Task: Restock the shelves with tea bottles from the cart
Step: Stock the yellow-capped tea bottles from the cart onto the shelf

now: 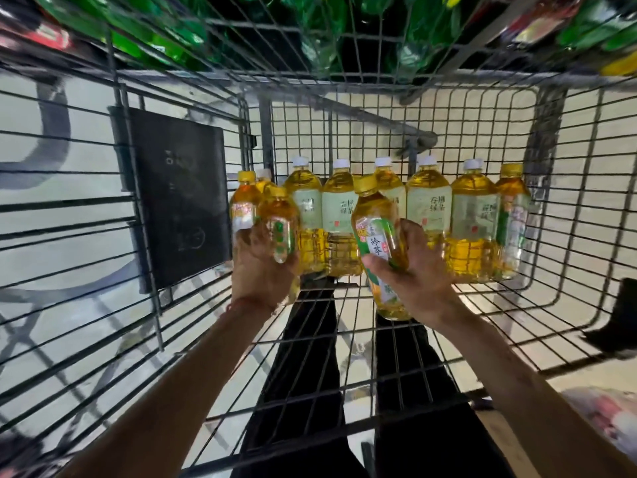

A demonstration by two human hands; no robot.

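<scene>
I look down into a wire cart (568, 236). Several yellow tea bottles (429, 208) with pale green labels and white caps stand in a row against its far wall. My left hand (260, 267) grips two small yellow-capped tea bottles (277, 225) at the left end of the row. In my right hand (413, 270) is one yellow-capped tea bottle (377, 243) with a green and white label, tilted and lifted in front of the row. Another yellow-capped bottle (513, 215) stands at the row's right end.
A black plastic panel (179, 198) hangs on the cart's left wall. Green bottles (165, 39) lie on a shelf beyond the cart's far edge. My dark trouser legs (310, 374) show through the cart floor. A dark object (617, 315) sits outside at right.
</scene>
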